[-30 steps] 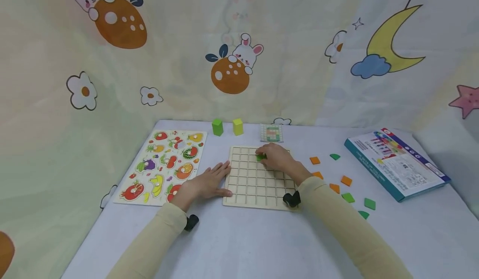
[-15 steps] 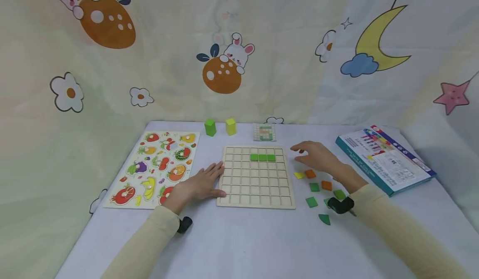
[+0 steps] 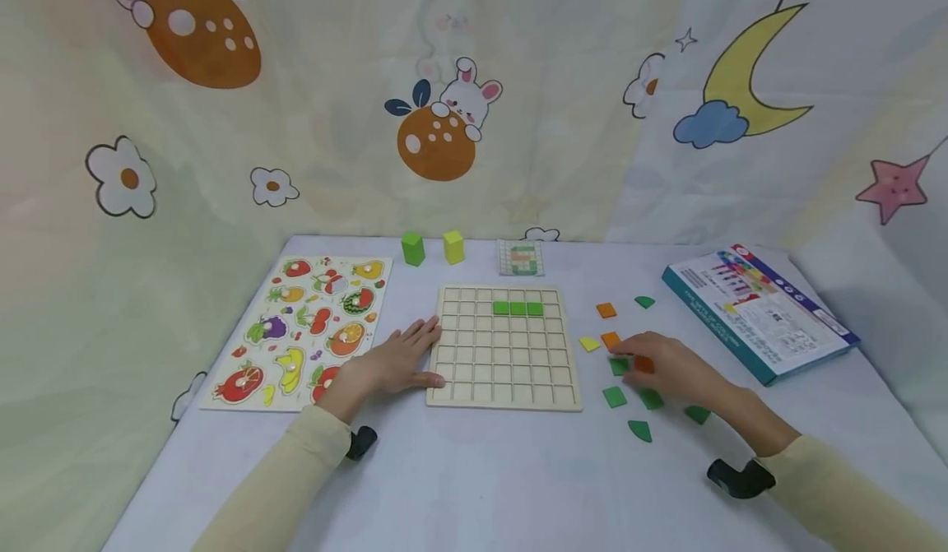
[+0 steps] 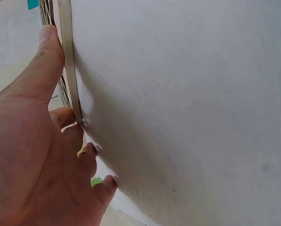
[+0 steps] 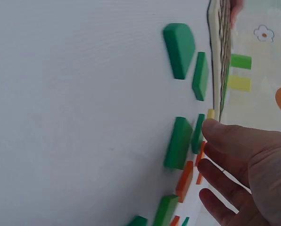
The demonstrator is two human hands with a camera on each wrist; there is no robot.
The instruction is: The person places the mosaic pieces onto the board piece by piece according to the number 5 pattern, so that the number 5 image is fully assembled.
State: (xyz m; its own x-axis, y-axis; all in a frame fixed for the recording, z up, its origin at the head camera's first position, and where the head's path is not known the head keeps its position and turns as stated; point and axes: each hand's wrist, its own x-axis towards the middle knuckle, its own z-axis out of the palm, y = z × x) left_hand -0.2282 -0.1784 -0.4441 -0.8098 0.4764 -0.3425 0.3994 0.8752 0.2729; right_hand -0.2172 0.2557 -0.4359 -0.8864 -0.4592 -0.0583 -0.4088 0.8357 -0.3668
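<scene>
My left hand (image 3: 388, 363) rests on the white table with fingers spread. Its thumb and fingertips touch the left edge of the wooden grid board (image 3: 504, 354), also seen in the left wrist view. Three light green square tiles (image 3: 518, 308) lie side by side in the board's upper rows. To the right of the board my right hand (image 3: 677, 371) hovers over scattered tiles, fingers loosely bent and holding nothing. Its fingertips are close to a dark green tile (image 3: 619, 366) and an orange tile (image 3: 611, 340). In the right wrist view the thumb is beside a green tile (image 5: 198, 134).
A fruit puzzle board (image 3: 296, 334) lies at the left. Green (image 3: 413, 249) and yellow blocks (image 3: 453, 248) stand behind, with a pattern card (image 3: 521, 258) beside them. A box (image 3: 763, 313) lies at the right. Several loose tiles (image 3: 640, 430) surround the right hand.
My right hand has left a green tile on the board and moved right, then down over the loose tiles. The left hand stays at the board's edge. The head view has shifted slightly.
</scene>
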